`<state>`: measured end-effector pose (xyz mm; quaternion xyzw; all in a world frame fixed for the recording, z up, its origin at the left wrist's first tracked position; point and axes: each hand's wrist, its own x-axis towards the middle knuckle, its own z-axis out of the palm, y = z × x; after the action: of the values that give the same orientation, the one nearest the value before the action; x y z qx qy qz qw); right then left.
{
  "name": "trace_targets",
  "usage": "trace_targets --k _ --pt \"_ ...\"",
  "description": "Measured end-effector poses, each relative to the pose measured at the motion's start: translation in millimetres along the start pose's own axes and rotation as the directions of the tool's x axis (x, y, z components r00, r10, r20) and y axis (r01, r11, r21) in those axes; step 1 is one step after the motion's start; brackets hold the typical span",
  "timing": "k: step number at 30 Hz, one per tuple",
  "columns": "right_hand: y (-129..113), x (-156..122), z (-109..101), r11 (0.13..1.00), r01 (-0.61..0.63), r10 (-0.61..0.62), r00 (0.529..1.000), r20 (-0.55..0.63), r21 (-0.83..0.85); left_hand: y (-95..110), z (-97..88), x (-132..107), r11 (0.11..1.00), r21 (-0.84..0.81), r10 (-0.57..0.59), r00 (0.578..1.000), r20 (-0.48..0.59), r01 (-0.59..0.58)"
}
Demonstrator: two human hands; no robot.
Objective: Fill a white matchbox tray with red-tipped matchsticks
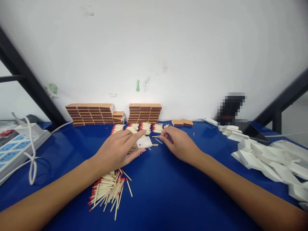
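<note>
Left hand [119, 148] lies flat on a white inner matchbox tray [144, 142]; right hand [179, 144] pinches one red-tipped match [156, 136].

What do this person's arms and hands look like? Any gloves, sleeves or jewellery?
Both are bare: the left hand and right hand wear no gloves, and no rings, watch or bracelets show. The forearms are uncovered as far as the picture's lower edge, with no sleeve in view.

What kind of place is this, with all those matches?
Probably a small workshop where matchboxes get filled by hand. Loose matches lie on a blue table, filled boxes are stacked by the wall, and empty white trays are heaped on the right.
</note>
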<state>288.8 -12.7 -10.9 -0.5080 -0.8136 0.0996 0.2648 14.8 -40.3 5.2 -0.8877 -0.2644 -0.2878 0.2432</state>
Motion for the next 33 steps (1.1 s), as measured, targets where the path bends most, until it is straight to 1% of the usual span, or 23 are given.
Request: trace_targets --k 3,8,12,18,23,30,33 --pt "-8 -5 8 0.999 0.017 -0.019 0.998 0.058 0.035 1 -1.3 0 1.0 -0.023 -0.005 0.999 0.034 0.006" --pt "-11 -8 11 0.997 0.073 -0.077 0.992 0.105 0.04 3 -1.3 0 0.994 -0.1 0.061 0.995 0.073 -0.054" --pt "-9 -8 8 0.997 0.076 -0.076 0.985 0.157 0.007 4 -2.2 2 0.986 -0.141 0.101 0.993 0.067 -0.091" --pt "-2 -4 1 0.997 0.076 -0.07 0.978 0.195 -0.024 4 -3.4 4 0.987 -0.12 0.116 0.992 0.057 -0.109" --pt "5 1 -9 0.995 0.09 -0.073 0.957 0.282 -0.048 4 -1.8 3 0.987 -0.12 0.119 0.991 0.067 -0.11" --pt "8 1 -13 0.995 0.092 -0.077 0.948 0.31 -0.035 4 -0.5 2 0.987 -0.118 0.119 0.99 0.077 -0.11" --pt "6 1 -12 0.994 0.108 -0.098 0.95 0.297 -0.016 4 -0.4 2 0.987 -0.119 0.121 0.989 0.08 -0.112"
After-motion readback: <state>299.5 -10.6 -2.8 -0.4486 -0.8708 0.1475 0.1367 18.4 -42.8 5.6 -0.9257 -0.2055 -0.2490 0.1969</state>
